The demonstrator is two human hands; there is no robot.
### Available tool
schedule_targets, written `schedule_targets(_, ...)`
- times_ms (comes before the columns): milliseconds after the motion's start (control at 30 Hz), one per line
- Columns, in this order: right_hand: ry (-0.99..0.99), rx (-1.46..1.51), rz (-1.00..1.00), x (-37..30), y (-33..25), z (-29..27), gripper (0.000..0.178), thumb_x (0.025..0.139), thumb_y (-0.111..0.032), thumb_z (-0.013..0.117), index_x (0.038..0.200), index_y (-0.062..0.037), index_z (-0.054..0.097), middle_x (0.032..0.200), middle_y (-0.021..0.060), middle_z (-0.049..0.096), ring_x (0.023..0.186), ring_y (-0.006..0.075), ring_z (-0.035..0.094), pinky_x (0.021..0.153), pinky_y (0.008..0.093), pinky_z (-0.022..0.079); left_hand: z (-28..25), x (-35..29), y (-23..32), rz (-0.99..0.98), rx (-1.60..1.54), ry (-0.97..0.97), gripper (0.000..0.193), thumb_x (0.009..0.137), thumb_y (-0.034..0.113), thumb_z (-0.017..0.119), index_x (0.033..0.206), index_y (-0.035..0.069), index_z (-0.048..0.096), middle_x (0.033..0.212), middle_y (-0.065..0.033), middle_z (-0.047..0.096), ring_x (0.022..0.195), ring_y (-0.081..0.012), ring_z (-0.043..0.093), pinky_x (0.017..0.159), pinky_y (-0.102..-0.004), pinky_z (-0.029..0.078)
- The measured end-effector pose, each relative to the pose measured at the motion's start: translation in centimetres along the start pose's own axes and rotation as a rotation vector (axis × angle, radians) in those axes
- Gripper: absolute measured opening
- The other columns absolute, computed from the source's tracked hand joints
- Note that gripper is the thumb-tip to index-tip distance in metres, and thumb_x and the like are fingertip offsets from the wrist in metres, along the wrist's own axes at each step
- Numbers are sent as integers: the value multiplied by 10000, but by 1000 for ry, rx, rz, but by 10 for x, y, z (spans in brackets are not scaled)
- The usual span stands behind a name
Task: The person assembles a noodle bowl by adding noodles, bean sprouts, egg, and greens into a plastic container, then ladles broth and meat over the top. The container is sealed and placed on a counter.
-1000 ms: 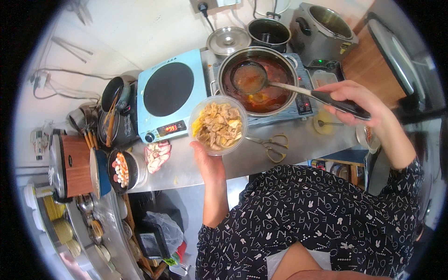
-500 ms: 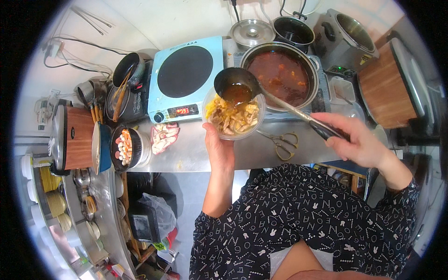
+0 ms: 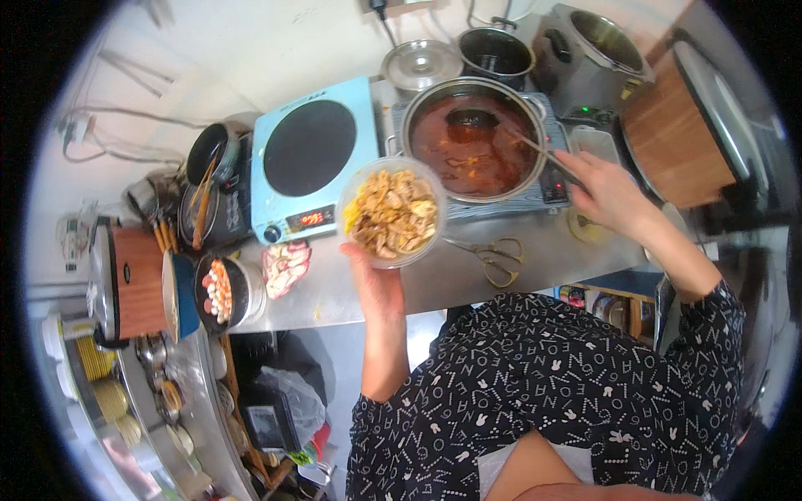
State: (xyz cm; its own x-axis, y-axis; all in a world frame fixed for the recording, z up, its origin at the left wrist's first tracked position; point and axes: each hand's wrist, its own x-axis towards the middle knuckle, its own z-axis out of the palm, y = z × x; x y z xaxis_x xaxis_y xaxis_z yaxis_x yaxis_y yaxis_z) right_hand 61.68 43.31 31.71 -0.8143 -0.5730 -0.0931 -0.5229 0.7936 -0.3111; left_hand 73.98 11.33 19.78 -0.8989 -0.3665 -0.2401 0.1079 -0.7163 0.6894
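My left hand [image 3: 374,280] grips a clear round plastic bowl [image 3: 348,219] from its near side, holding it over the counter. Chopped meat pieces [image 3: 397,213] with some yellow bits fill the bowl. My right hand [image 3: 608,190] is closed round the dark handle of a ladle [image 3: 547,154]. The ladle's black head lies in the reddish-brown broth [image 3: 447,171], partly sunk. That broth fills a wide steel pot [image 3: 539,108] on a cooker at the back right. On the counter just right of the bowl lie scissors [image 3: 499,260].
A light-blue induction cooker [image 3: 271,188] stands left of the pot. Red-and-white meat slices [image 3: 285,267] lie in front of it, beside a dark pan [image 3: 238,313] of skewered pieces. A steel lid [image 3: 422,63], a black pot [image 3: 493,63] and a wood-sided barrel [image 3: 681,134] stand around the steel pot.
The ladle has moved from over the bowl back and right into the broth, my right hand with it. The bowl is now fully uncovered. My view has shifted slightly.
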Motion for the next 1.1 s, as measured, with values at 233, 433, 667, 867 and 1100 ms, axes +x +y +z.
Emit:
schedule_targets(233, -22, 160, -44, -12, 14, -12, 521, 811, -84, 573, 1308, 61, 515, 1143, 280, 623, 1065, 425, 594, 912, 435, 477, 7, -5, 5, 35, 109, -31, 1010, 834, 742, 498, 1510, 28, 264, 1538, -115, 354, 1411, -269, 357, 1157, -466, 296)
schedule_targets(433, -28, 284, 24, 10, 20, -9, 461, 833, -107, 554, 1269, 42, 552, 978, 224, 675, 828, 354, 658, 764, 419, 520, 9, -6, 7, -8, 80, -11, 987, 849, 730, 490, 1511, 32, 265, 1539, -119, 352, 1408, -272, 362, 1145, -463, 318)
schedule_targets(667, -264, 1405, 538, 17, 26, -29, 394, 924, -101, 516, 1302, 5, 547, 763, 59, 591, 465, 69, 463, 362, 228, 310, 7, -7, 6, -9, 66, -1, 966, 865, 715, 478, 1517, 39, 251, 1545, -121, 340, 1414, -271, 351, 1152, -462, 305)
schedule_targets(867, -222, 1463, 591, 9, 3, -56, 385, 925, -105, 530, 1271, 64, 548, 800, 98, 619, 462, 82, 465, 346, 224, 305, 1, -5, 3, -43, 42, -6, 939, 882, 706, 458, 1515, 41, 259, 1546, -115, 342, 1411, -266, 355, 1151, -460, 302)
schedule_targets(1100, -273, 1473, 528, -9, -29, -80, 423, 900, -104, 533, 1282, 75, 548, 794, 110, 633, 450, 92, 500, 333, 215, 328, -6, -3, -4, -33, 8, 18, 881, 908, 670, 466, 1486, 24, 313, 1508, -111, 398, 1379, -254, 399, 1131, -448, 332)
